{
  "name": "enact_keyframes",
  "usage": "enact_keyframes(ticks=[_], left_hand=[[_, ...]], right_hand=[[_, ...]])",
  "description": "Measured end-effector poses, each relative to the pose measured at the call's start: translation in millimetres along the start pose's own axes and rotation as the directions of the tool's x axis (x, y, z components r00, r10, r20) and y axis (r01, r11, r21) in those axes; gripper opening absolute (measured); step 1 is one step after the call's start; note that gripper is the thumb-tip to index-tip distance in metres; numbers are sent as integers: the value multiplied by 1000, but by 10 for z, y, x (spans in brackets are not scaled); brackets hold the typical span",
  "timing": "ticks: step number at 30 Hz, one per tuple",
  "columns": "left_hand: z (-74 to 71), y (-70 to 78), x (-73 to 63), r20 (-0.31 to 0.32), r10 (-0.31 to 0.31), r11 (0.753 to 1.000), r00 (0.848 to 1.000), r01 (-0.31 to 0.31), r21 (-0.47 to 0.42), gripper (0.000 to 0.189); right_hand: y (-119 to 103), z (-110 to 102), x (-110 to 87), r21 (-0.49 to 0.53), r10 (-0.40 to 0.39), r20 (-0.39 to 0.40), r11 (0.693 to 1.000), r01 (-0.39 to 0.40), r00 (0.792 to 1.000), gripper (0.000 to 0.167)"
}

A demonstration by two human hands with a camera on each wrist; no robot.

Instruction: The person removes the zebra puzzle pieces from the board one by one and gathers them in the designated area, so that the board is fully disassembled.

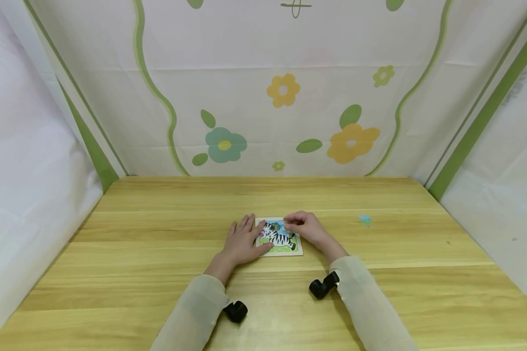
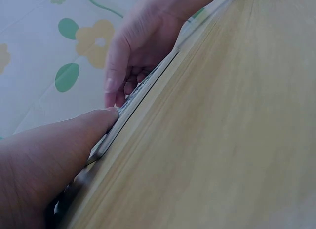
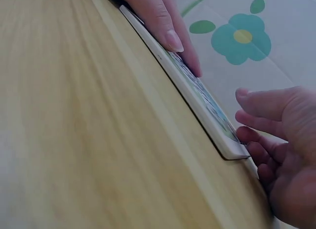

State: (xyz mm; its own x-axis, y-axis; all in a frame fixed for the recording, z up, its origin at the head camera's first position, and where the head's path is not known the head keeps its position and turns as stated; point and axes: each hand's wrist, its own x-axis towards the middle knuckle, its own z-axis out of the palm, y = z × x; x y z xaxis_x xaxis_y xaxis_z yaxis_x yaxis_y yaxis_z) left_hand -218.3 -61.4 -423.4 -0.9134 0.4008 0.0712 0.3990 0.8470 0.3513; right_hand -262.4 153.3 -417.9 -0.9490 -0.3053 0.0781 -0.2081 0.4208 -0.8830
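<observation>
A zebra jigsaw puzzle [image 1: 279, 240] in a pale frame lies flat on the wooden table. My left hand [image 1: 241, 242] rests at its left side, fingers straight, with thumb and index finger over the picture. Over the puzzle's upper right corner is my right hand [image 1: 309, 229], its thumb and index finger close together and the other fingers curled in the right wrist view. Whether a piece sits between those fingertips is hidden. The puzzle's pale edge [image 3: 190, 93] shows side-on in the right wrist view. Farther right lies a small blue-green puzzle piece [image 1: 365, 220].
The wooden table [image 1: 158, 234] reaches back to a white cloth wall [image 1: 246, 58] with printed flowers. White cloth also hangs at the left and right sides. A black wrist camera [image 1: 235, 311] is on the left sleeve, another black camera [image 1: 322, 286] on the right.
</observation>
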Motion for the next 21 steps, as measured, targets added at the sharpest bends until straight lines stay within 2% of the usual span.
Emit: enact_keyframes(ticks=[12, 21], left_hand=[[1, 6, -5, 1, 0, 1000, 1000, 0, -6, 70], [3, -1, 2, 4, -1, 1000, 1000, 1, -9, 70]], right_hand=[[-18, 52, -21, -162, -51, -21, 986, 47, 998, 25], [-37, 85, -23, -182, -57, -36, 982, 49, 998, 22]])
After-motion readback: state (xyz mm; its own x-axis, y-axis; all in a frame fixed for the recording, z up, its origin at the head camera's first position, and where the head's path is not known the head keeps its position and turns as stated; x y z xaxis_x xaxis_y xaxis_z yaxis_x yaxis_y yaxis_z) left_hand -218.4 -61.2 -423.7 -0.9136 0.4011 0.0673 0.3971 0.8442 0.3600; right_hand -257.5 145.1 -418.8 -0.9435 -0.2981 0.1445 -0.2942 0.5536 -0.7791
